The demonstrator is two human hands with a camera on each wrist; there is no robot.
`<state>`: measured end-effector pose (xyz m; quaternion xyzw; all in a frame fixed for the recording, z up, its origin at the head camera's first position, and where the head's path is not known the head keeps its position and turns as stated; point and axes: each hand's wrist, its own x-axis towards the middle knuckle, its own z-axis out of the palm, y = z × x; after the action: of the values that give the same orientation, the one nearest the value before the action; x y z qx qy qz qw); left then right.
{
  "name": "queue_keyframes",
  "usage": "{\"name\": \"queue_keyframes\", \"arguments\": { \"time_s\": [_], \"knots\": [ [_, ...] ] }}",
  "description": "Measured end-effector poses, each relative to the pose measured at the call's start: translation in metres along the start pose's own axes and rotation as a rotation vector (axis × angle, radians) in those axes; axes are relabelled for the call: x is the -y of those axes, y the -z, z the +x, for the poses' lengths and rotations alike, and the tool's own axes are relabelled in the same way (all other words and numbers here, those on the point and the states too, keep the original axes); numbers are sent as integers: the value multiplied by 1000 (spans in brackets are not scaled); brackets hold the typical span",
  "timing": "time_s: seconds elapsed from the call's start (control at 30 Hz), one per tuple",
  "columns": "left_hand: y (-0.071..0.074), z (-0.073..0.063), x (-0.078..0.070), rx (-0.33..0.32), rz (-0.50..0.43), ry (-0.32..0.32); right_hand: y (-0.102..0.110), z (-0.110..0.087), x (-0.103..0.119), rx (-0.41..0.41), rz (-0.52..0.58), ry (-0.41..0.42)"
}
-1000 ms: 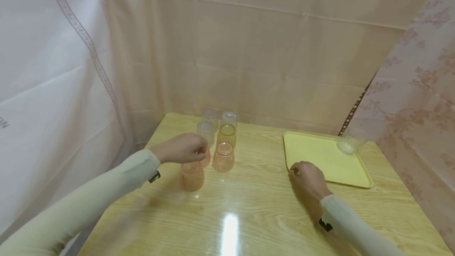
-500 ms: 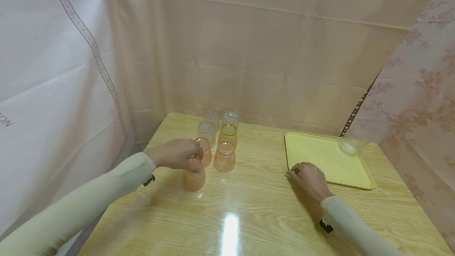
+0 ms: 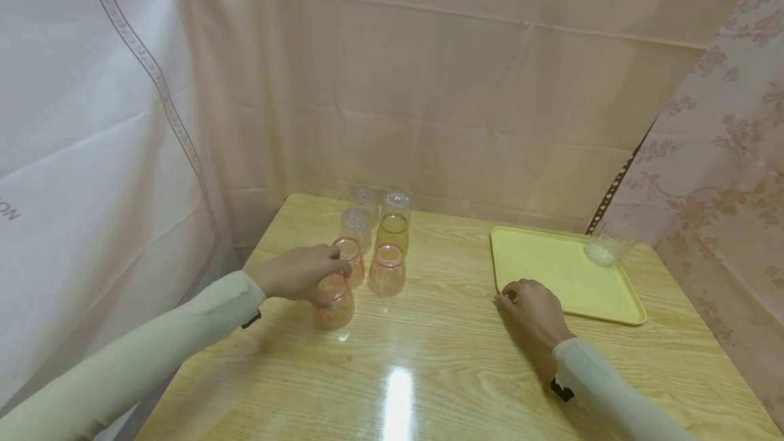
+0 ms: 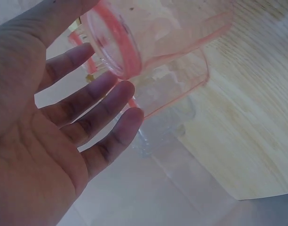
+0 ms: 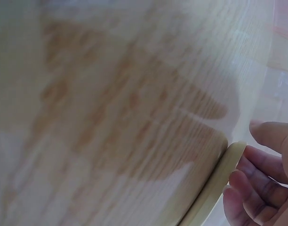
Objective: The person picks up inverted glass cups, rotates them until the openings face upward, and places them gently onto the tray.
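Note:
My left hand hovers at the nearest pink glass, with the thumb beside its upper end. In the left wrist view the fingers are spread and loosely bent, not wrapped round the glass. Just behind stand a second pink glass and, to its right, a third pink glass. All three seem to stand upside down. My right hand lies at the near left corner of a yellow tray. In the right wrist view its fingers touch the tray's rim, while the thumb stays apart.
Behind the pink glasses stand a yellowish glass and several clear glasses. One clear glass leans at the tray's right side. The wooden table ends at a hanging cloth; more cloth hangs on both sides.
My left hand has drawn back from the second pink glass to the near one, moving left and toward me. The right hand stays at the tray corner, its thumb slightly more apart.

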<state>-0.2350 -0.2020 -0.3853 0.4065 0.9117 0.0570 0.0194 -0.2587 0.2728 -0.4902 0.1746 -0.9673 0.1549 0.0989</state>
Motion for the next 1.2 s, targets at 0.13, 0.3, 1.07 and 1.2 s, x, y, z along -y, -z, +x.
{"name": "queue_keyframes", "arguments": {
  "time_s": [0.13,0.3,1.07,1.2],
  "knots": [
    [-3,0,1,4,2,6,-1,0,0,-3,-4,7],
    [-6,3,1,34,-2,25,-2,0,0,-4,-5,-6],
    [-1,11,-3,128,-31,26,-1,0,-2,-24,-29,19],
    [-2,11,-2,126,-30,17,-1,0,-3,-24,-29,19]
  ]
}}
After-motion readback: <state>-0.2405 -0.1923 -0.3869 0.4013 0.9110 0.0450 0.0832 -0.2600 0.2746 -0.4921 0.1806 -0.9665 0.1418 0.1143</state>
